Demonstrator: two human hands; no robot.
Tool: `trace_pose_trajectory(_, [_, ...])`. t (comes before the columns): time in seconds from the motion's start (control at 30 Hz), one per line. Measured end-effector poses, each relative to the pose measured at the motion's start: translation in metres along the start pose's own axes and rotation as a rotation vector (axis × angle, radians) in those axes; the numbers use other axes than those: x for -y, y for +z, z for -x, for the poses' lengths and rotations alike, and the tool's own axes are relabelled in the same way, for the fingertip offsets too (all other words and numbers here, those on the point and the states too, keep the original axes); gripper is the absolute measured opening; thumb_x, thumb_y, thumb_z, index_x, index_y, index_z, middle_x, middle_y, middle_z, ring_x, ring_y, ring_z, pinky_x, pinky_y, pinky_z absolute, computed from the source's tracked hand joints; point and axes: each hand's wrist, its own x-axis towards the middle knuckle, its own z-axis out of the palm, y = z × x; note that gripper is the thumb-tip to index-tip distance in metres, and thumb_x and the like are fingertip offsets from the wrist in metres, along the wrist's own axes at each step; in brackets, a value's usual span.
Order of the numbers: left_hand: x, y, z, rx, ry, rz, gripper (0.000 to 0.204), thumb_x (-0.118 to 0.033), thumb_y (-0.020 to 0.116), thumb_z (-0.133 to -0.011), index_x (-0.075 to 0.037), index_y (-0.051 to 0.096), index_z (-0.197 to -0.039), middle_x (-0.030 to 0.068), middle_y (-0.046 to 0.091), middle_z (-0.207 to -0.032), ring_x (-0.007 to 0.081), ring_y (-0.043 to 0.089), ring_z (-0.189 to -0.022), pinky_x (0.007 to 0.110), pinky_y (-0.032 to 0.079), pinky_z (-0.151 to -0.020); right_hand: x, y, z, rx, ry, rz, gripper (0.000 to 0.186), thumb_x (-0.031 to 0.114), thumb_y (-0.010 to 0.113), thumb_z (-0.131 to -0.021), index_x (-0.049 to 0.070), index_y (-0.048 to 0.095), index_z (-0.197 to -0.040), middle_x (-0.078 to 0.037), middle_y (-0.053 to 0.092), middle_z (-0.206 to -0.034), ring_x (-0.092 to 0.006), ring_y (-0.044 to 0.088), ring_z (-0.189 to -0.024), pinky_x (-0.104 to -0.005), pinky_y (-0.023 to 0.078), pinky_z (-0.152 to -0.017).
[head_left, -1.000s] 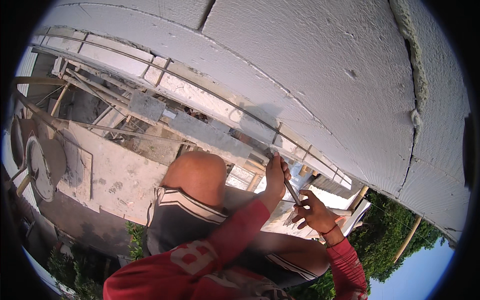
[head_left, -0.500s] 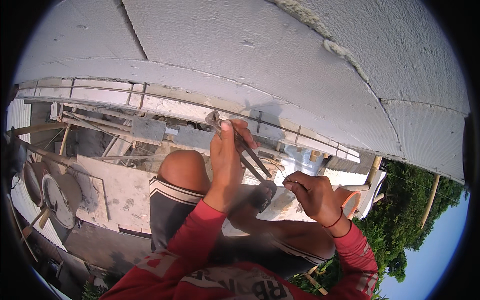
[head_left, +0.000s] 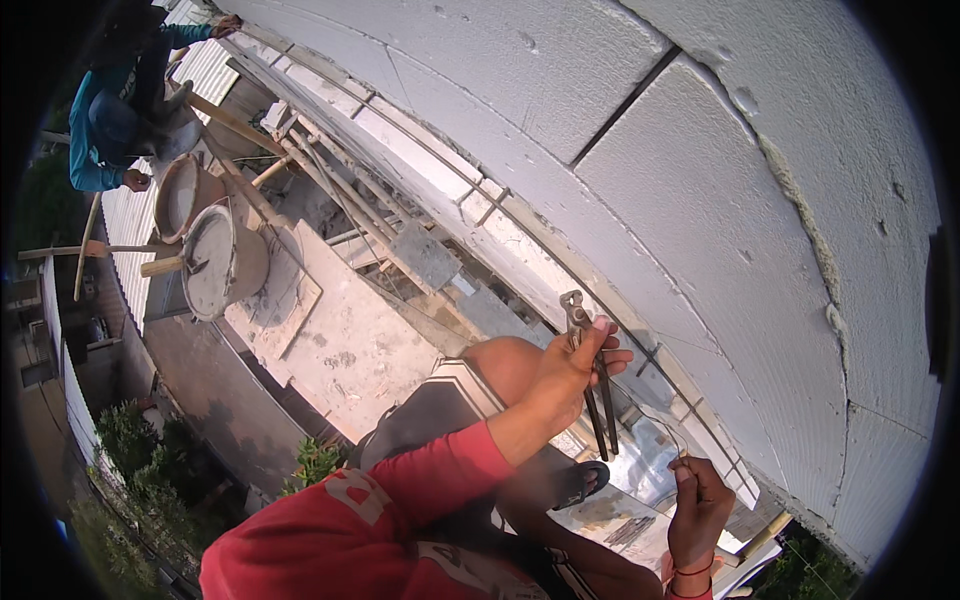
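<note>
A pair of pincers (head_left: 575,310) is gripped in my left hand (head_left: 560,385), jaws pointing up past the thumb and its two dark handles hanging below, slightly apart. My fingers close around the tool near its pivot. Lower and to the right, my right hand (head_left: 700,510) is closed in a pinch on a thin piece of wire (head_left: 672,428), which curves up from the fingertips. Both hands are beside a thin steel bar (head_left: 520,215) with short crosspieces that runs along the pale block wall (head_left: 690,180).
Planks and bamboo poles (head_left: 330,180) form scaffolding at left. A mortar bucket (head_left: 215,265) stands on a wide board (head_left: 330,340), with a second bucket (head_left: 178,195) behind it. A co-worker in a teal sleeve (head_left: 85,150) is at the upper left, one hand at the wall.
My view has swung left, bringing the co-worker into sight and shifting both hands rightward and lower in the picture. The pincers stay in my left hand and the wire in my right.
</note>
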Motion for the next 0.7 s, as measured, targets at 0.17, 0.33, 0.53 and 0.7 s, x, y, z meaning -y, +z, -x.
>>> trace_pose_trajectory(0.17, [-0.031, 0.006, 0.022, -0.033, 0.171, 0.164, 0.048, -0.038, 0.056, -0.104, 0.004, 0.051, -0.126, 0.0148, 0.058, -0.115, 0.0336, 0.061, -0.121, 0.041, 0.052, -0.106, 0.014, 0.002, -0.013, 0.038, -0.049, -0.135, 0.016, 0.007, 0.058, -0.096, -0.004, 0.067, -0.092, -0.003, 0.06, -0.072, -0.0084, 0.045, -0.062, -0.0259, 0.035, -0.057])
trace_pose_trajectory(0.33, [-0.093, -0.02, 0.026, -0.05, 0.413, 0.245, 0.034, -0.038, 0.049, -0.107, -0.004, 0.056, -0.101, 0.0129, 0.062, -0.108, 0.0313, 0.062, -0.119, 0.044, 0.054, -0.101, 0.038, 0.008, -0.031, 0.002, -0.105, -0.117, 0.015, 0.006, 0.055, -0.097, -0.004, 0.066, -0.091, -0.002, 0.058, -0.073, -0.0067, 0.043, -0.063, -0.0244, 0.033, -0.057])
trace_pose_trajectory(0.53, [-0.173, -0.146, 0.016, -0.361, 0.836, 0.052, 0.032, -0.035, 0.05, -0.107, -0.005, 0.059, -0.1, 0.008, 0.068, -0.085, 0.021, 0.069, -0.083, 0.035, 0.055, -0.077, 0.036, -0.009, -0.05, 0.167, -0.198, 0.088, 0.022, 0.011, 0.051, -0.101, -0.002, 0.069, -0.102, -0.017, 0.071, -0.094, -0.0287, 0.067, -0.086, -0.037, 0.052, -0.08])
trace_pose_trajectory(0.7, [-0.213, -0.322, -0.002, -1.148, 0.643, -0.774, 0.024, -0.025, 0.058, -0.1, -0.001, 0.06, -0.101, 0.0173, 0.064, -0.084, 0.0314, 0.065, -0.081, 0.048, 0.051, -0.075, -0.007, 0.009, -0.068, 0.333, -0.289, 0.163, 0.021, 0.013, 0.052, -0.102, 0.001, 0.069, -0.106, -0.02, 0.07, -0.095, -0.0335, 0.068, -0.086, -0.0378, 0.053, -0.078])
